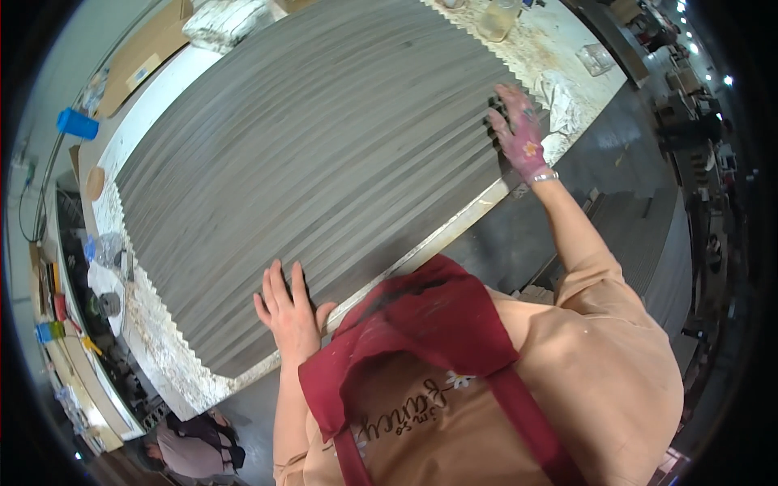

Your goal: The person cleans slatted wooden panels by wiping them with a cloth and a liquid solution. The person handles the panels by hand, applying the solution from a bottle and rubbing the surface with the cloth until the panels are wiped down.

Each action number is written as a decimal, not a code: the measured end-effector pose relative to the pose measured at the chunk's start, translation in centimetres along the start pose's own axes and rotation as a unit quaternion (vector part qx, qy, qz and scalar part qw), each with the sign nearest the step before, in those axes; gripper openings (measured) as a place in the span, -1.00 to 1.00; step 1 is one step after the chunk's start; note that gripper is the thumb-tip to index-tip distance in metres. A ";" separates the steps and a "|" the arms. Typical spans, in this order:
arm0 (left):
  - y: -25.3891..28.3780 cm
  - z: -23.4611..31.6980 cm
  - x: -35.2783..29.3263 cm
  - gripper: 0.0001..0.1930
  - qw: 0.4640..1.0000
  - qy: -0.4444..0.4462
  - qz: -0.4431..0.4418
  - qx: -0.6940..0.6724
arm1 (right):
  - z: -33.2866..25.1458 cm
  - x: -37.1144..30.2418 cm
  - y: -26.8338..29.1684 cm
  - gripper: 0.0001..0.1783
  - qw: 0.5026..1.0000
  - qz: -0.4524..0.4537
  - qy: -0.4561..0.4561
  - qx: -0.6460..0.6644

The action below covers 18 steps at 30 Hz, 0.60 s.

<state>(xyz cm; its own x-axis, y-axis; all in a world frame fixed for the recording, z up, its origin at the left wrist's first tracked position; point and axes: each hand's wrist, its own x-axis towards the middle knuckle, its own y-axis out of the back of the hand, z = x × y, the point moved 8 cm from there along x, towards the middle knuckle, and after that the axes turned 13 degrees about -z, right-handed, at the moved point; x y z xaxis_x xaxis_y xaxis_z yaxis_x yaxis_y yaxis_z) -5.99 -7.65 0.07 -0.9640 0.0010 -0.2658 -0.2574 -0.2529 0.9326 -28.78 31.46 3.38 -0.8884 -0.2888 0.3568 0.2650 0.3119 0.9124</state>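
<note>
Slats (324, 178), grey and side by side, fill the bench (559, 40) mid-view. Left hand (290, 312) at their half past six, right hand (519, 136) towards three; each grip's fingers apart. Probably an aligning step, calling for even pressure.

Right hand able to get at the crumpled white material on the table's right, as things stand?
Likely yes: right hand is over the grey strips, close to the crumpled white material, with nothing visibly blocking it.

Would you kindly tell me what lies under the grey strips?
A stained white tabletop shows past the ends of the grey strips; the area they cover cannot be seen.
</note>
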 end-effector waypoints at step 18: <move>-1.7 0.8 -2.7 -0.27 0.991 -0.040 0.110 0.057 | -5.3 -12.9 -5.7 -0.61 0.770 -0.344 -0.265 0.468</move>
<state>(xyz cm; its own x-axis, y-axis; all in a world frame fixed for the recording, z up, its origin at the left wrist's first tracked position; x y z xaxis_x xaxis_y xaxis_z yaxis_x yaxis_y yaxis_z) -3.02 -6.45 -0.60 -0.9987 0.0361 -0.0369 -0.0417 -0.1439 0.9887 -16.84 28.59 -5.36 -0.7912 -0.3457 -0.5046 -0.5034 0.8366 0.2161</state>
